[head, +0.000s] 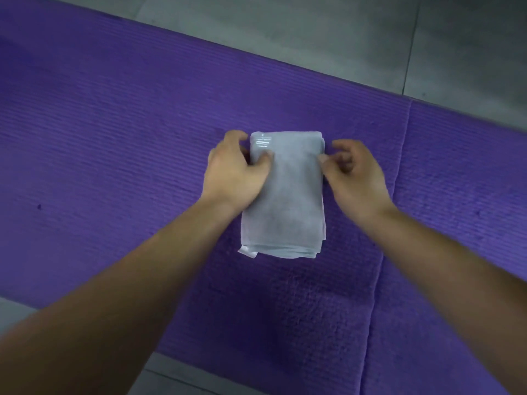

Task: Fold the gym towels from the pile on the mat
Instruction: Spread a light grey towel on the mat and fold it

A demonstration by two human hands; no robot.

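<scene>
Because layers slip, left hand (233,169): you grip the folded pale-grey terry towel (285,201) by its left edge;
Right hand (353,172): your curled fingers pinch its right edge

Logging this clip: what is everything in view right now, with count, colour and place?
folded towel: one, pale grey, centre of the mat, white tag at its near left corner
mat: purple, ribbed, across the frame; a seam on the right, so possibly two
floor: grey tiles, beyond the mat and at bottom left
forearms: two, bare, reaching in from below
left hand: one, grips the towel's left edge, thumb on top
right hand: one, fingers curled, pinching the towel's right edge
</scene>
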